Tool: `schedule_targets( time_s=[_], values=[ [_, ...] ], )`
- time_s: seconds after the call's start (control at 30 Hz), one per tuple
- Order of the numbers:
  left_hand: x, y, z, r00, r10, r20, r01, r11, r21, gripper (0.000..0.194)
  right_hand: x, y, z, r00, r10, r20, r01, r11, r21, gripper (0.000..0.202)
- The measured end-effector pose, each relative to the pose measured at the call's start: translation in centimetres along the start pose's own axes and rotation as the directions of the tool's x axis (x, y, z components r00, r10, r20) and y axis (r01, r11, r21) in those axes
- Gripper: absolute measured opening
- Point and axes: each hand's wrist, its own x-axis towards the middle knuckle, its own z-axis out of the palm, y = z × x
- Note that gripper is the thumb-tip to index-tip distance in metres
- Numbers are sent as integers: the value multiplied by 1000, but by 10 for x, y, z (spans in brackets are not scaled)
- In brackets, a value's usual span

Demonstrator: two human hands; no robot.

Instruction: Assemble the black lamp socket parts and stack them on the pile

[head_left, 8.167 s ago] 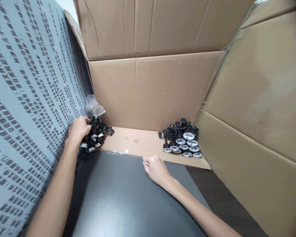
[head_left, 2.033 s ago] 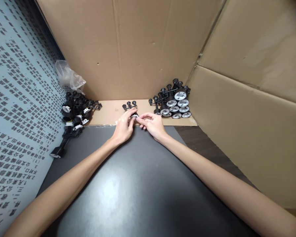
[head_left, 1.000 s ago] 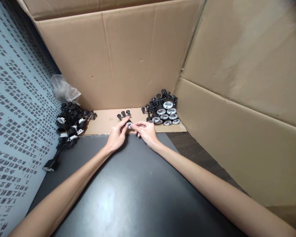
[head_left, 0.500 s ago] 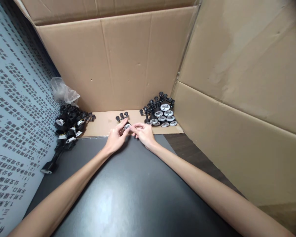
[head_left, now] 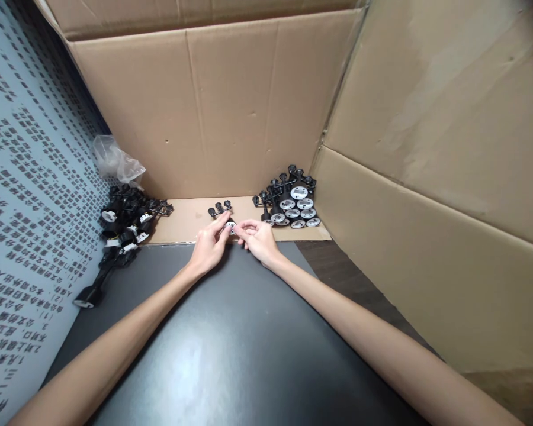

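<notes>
A black miniature lamp post (head_left: 220, 207) with three lantern heads lies on the cardboard strip, its round white base end (head_left: 231, 227) facing me. My left hand (head_left: 208, 244) is closed around its base, thumb and fingers on the sides. At the right edge of that white end, my right hand (head_left: 258, 241) has thumb and forefinger pinched together, touching it. Whatever sits between those fingertips is too small to make out. Just right of my right hand, several similar lamp posts (head_left: 292, 204) are stacked with their white round ends toward me.
On the left is a jumbled pile of black lamp posts (head_left: 125, 222), some with white caps ajar. One lamp post (head_left: 89, 294) lies nearer me. A clear plastic bag (head_left: 118, 161) rests above the pile. Cardboard walls (head_left: 231, 118) and a printed sheet (head_left: 22, 195) enclose the dark table (head_left: 249, 331).
Both hands stay at the lamp post's base with nearly the same grip. The white end has turned or shifted slightly, and the view has moved a little.
</notes>
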Motion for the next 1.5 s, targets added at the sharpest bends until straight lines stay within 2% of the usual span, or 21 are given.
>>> schedule_targets(
  time_s=[0.4,0.63,1.5],
  values=[
    [-1,3,0,999,-29,-35,29,999,-14,45,0,1,0,1000,-1,26,2,999,-32,50],
    [-1,5,-1,999,9,-38,-8,1000,27,44,0,2,-1,1000,8,30,-8,1000,-21,46],
    [-2,1,1,999,35,-33,-31,994,103,44,-1,-2,1,999,28,17,-28,999,-29,45]
  ],
)
